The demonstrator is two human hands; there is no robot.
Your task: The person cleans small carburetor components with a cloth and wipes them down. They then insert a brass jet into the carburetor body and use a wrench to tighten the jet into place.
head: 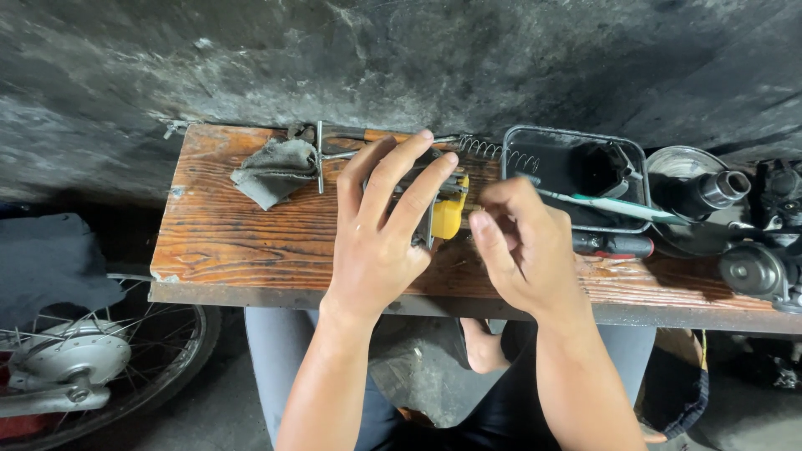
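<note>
On the wooden tabletop (pixel 242 242), mid-board: 1 small part w/ a yellow body (pixel 449 215) and metal frame, right betw. both hands. Left hand (pixel 376 234) lies over it from the left, palm down, fingers (pixel 401 163) long and spread, tips resting on the part's top, steadying it rather than closed round it. Right hand (pixel 522 250) sits just right of the yellow part, fingers curled in, thumb and forefinger pinched at its right edge; can't tell if anything tiny is betw. them. Count for the rest: 1 grey rag (pixel 276 171) at left-back, 1 coil spring (pixel 493 152), 1 black tray (pixel 558 159), 1 toothbrush (pixel 618 205) across the tray's front rim, 1 red-handled tool (pixel 614 245). Below left, 1 spoked wheel (pixel 92 359).
</note>
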